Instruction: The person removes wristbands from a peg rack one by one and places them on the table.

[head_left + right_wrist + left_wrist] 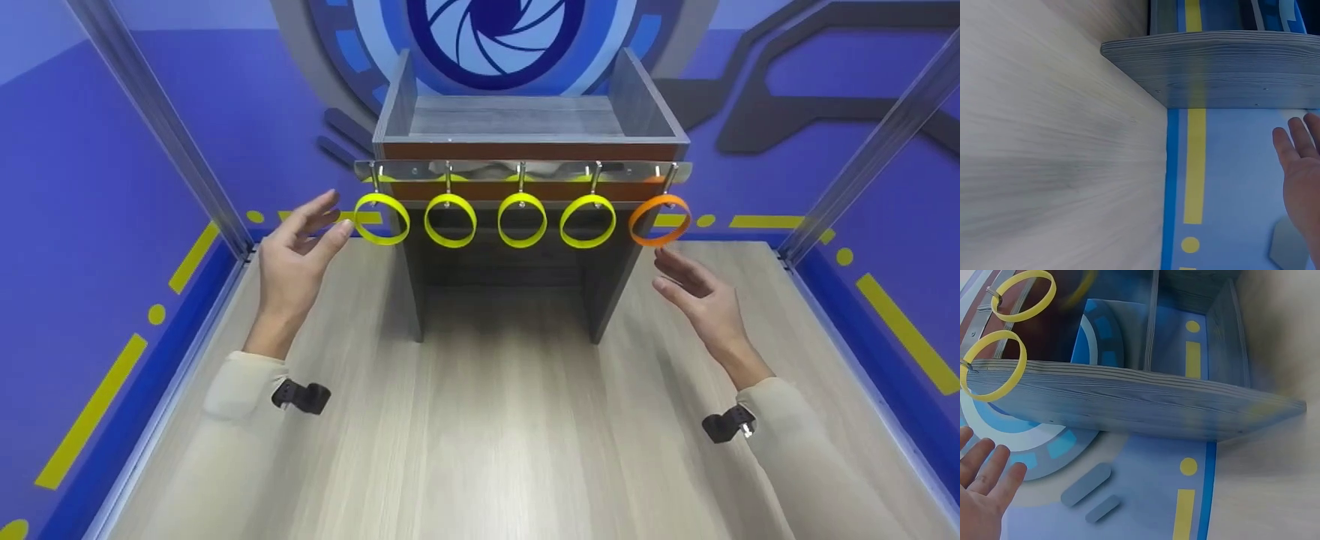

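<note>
Several yellow rings (450, 244) and one orange ring (658, 242) at the right end hang in a row from hooks on a metal rail (487, 172). My left hand (289, 270) is just left of the leftmost yellow ring (381, 241), its fingers relaxed around nothing. The left wrist view shows that hand (982, 495) apart from the nearest ring (994, 395). Below the orange ring is my right hand (705, 304), fingers loosely extended and holding nothing. In the right wrist view, this hand (1303, 180) is partly cut off and no ring appears.
The rail is fixed across the front of a grey wooden stand (517, 120) with an open top tray and two side panels. It stands on a light wood-grain surface (495, 435). Blue patterned walls (187, 120) with metal corner posts (161, 127) enclose the sides and back.
</note>
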A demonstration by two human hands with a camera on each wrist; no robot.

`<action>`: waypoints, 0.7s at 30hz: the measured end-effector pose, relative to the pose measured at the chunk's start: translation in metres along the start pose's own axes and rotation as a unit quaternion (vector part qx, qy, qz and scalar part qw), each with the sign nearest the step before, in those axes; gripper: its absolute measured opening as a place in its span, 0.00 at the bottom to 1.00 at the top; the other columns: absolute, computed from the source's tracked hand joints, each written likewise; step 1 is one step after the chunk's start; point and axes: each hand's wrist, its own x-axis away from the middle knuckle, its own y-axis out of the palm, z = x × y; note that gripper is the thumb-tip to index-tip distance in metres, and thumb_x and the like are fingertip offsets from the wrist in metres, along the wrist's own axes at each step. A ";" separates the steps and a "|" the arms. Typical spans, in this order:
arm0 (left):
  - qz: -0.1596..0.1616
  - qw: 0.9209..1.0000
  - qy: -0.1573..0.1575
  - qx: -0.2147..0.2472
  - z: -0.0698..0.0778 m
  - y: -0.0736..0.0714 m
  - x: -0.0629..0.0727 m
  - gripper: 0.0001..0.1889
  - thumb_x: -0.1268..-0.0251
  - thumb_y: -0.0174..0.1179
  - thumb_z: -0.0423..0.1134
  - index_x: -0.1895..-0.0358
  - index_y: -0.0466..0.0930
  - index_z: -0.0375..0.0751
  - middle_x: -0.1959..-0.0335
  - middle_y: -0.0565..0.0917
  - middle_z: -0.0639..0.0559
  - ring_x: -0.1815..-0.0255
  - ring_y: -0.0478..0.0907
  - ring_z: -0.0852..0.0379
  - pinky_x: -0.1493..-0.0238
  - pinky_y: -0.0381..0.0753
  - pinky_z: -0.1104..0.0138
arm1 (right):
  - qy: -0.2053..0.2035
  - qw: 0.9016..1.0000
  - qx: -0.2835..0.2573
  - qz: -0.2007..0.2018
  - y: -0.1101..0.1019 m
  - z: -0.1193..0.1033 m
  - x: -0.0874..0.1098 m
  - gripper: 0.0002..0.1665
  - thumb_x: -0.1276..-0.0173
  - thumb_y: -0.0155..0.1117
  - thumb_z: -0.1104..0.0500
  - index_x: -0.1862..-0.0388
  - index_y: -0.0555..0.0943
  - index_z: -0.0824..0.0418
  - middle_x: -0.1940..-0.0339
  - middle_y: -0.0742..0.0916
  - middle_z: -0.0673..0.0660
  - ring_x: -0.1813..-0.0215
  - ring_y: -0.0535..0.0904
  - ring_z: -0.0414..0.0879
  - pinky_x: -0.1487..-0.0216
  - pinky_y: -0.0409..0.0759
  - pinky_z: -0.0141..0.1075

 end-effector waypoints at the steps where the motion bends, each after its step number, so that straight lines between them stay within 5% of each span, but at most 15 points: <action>1: 0.000 1.000 -0.001 0.002 -0.001 0.000 0.000 0.23 0.27 0.69 0.35 0.32 0.82 0.37 0.36 0.85 0.48 0.36 0.82 0.46 0.35 0.83 0.63 | 0.003 1.000 0.001 0.000 0.000 0.002 0.000 0.35 0.22 0.70 0.52 0.20 0.73 0.57 0.25 0.80 0.58 0.26 0.77 0.51 0.36 0.79 0.25; 9: 0.006 1.000 -0.011 0.011 0.000 0.003 0.000 0.21 0.25 0.68 0.37 0.33 0.83 0.36 0.37 0.86 0.47 0.38 0.84 0.51 0.38 0.84 0.65 | 0.015 1.000 -0.019 -0.010 0.010 0.013 0.001 0.34 0.24 0.73 0.53 0.24 0.76 0.61 0.28 0.82 0.60 0.32 0.81 0.42 0.37 0.81 0.26; 21: 0.005 0.999 -0.018 0.037 0.000 0.009 -0.002 0.22 0.28 0.71 0.35 0.34 0.83 0.35 0.39 0.87 0.46 0.41 0.86 0.54 0.41 0.86 0.65 | 0.032 0.999 -0.008 -0.004 0.032 0.025 0.002 0.30 0.27 0.76 0.50 0.31 0.83 0.61 0.37 0.88 0.55 0.39 0.85 0.44 0.40 0.84 0.28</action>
